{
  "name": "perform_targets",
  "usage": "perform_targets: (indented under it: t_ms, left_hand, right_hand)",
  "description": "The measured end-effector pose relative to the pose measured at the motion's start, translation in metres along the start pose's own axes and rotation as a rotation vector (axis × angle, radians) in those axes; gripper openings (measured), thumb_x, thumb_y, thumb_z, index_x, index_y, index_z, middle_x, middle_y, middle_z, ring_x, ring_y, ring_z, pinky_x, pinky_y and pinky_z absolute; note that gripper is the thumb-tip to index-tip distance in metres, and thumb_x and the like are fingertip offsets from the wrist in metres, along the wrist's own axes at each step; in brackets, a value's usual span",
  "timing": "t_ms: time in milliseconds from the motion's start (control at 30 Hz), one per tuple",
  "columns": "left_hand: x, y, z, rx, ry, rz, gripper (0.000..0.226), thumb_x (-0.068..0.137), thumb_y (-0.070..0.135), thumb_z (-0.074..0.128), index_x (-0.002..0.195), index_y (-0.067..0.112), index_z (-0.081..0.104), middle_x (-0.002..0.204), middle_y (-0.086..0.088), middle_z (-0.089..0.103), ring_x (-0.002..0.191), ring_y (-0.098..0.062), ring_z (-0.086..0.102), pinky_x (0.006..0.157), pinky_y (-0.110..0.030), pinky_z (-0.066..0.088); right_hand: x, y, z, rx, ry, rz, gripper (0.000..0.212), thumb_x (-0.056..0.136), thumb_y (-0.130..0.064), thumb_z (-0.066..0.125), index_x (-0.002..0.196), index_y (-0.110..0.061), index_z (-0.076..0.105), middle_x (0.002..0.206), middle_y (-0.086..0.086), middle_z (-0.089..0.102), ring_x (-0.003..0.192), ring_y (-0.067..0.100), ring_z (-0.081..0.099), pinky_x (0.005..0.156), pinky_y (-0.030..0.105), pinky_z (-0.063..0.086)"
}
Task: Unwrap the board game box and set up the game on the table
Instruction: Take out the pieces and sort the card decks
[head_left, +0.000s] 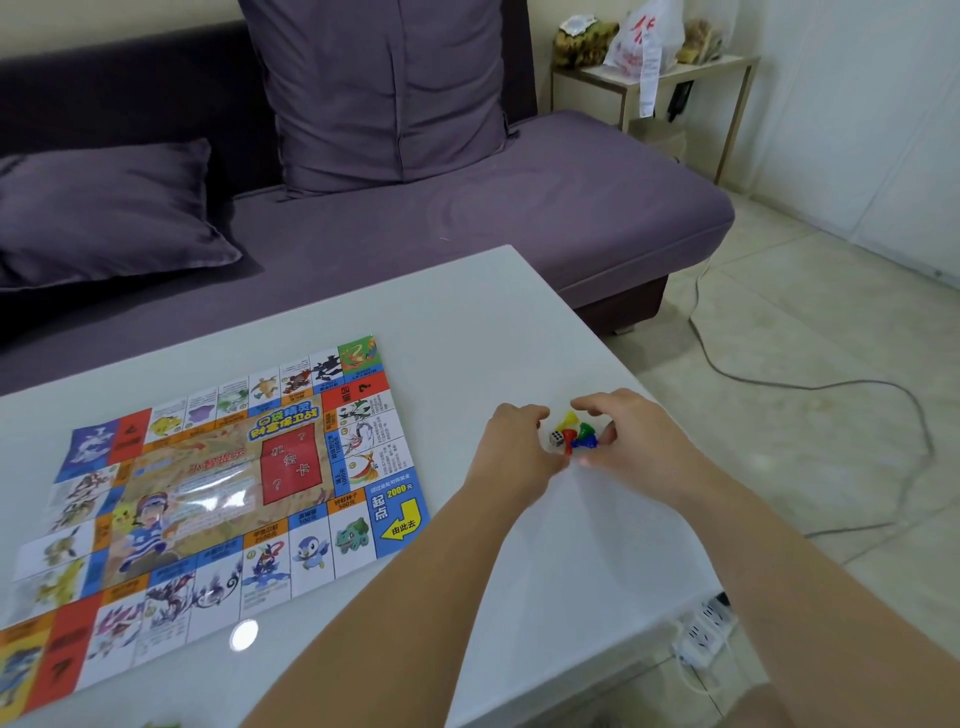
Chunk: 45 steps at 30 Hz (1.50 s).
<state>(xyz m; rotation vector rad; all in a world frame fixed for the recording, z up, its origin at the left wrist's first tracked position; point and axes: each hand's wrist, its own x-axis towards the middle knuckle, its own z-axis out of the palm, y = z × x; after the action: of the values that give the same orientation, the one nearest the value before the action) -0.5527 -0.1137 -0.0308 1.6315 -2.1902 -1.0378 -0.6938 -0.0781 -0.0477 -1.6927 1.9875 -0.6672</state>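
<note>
A colourful paper game board (218, 493) lies unfolded flat on the white table (467, 322), left of my hands. To its right is a tight bunch of small pieces: a yellow pawn (569, 419), a green pawn (586, 430), a blue pawn (587, 443), a red pawn (569, 448) and a white die (556, 438). My left hand (511, 441) curls in from the left, its fingertips pinching at the bunch by the red pawn. My right hand (626, 434) arches over from the right, fingers and thumb curled round the pawns. Whether a clear wrapper holds them together is unclear.
A purple sofa (467, 218) with cushions runs along the table's far edge. The table's right corner is close to my right forearm. A power strip (706, 623) and grey cable (831, 387) lie on the tiled floor. A side table (649, 78) with bags stands at the back right.
</note>
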Motion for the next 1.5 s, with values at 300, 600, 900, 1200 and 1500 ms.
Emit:
perform_targets:
  t_ms: [300, 600, 900, 1200, 1500]
  left_hand:
    - [-0.061, -0.016, -0.046, -0.023, 0.139, 0.099, 0.043, 0.091, 0.016, 0.058, 0.132, 0.023, 0.051, 0.127, 0.002, 0.051, 0.092, -0.008, 0.057, 0.078, -0.022, 0.048]
    - [-0.182, -0.121, -0.127, 0.031, 0.354, -0.061, 0.031, 0.092, 0.016, 0.056, 0.122, 0.026, 0.059, 0.097, 0.016, 0.057, 0.079, -0.004, 0.054, 0.073, -0.022, 0.046]
    - [-0.293, -0.234, -0.185, 0.083, 0.575, -0.350, 0.027, 0.089, 0.012, 0.057, 0.112, 0.025, 0.065, 0.105, 0.005, 0.064, 0.084, -0.015, 0.059, 0.080, -0.032, 0.051]
    - [-0.333, -0.281, -0.189, 0.109, 0.595, -0.445, 0.027, 0.091, 0.014, 0.054, 0.114, 0.027, 0.062, 0.108, 0.009, 0.061, 0.088, -0.008, 0.058, 0.075, -0.022, 0.044]
    - [-0.337, -0.287, -0.196, 0.044, 0.667, -0.429, 0.026, 0.093, 0.018, 0.053, 0.116, 0.028, 0.060, 0.108, 0.010, 0.059, 0.089, -0.008, 0.054, 0.076, -0.023, 0.046]
  right_hand:
    - [-0.027, -0.051, 0.001, 0.093, 0.133, -0.074, 0.034, 0.084, -0.014, 0.068, 0.117, -0.021, 0.063, 0.108, -0.005, 0.059, 0.075, 0.008, 0.050, 0.069, 0.013, 0.037]
    - [-0.081, -0.177, 0.064, 0.191, -0.159, -0.293, 0.015, 0.084, -0.014, 0.067, 0.098, -0.017, 0.070, 0.075, -0.016, 0.060, 0.056, -0.004, 0.051, 0.057, 0.006, 0.037]
    - [-0.122, -0.285, 0.142, 0.029, -0.508, -0.513, 0.022, 0.090, -0.022, 0.062, 0.111, -0.017, 0.067, 0.092, -0.011, 0.059, 0.070, -0.005, 0.050, 0.062, 0.008, 0.035]
    - [-0.131, -0.352, 0.212, -0.454, -0.702, -0.491, 0.059, 0.082, -0.036, 0.070, 0.131, -0.009, 0.051, 0.133, 0.009, 0.052, 0.116, 0.024, 0.054, 0.097, 0.035, 0.045]
    - [-0.124, -0.391, 0.230, -0.816, -0.896, -0.441, 0.071, 0.075, -0.041, 0.076, 0.127, 0.000, 0.050, 0.118, 0.010, 0.059, 0.098, 0.025, 0.056, 0.087, 0.032, 0.046]
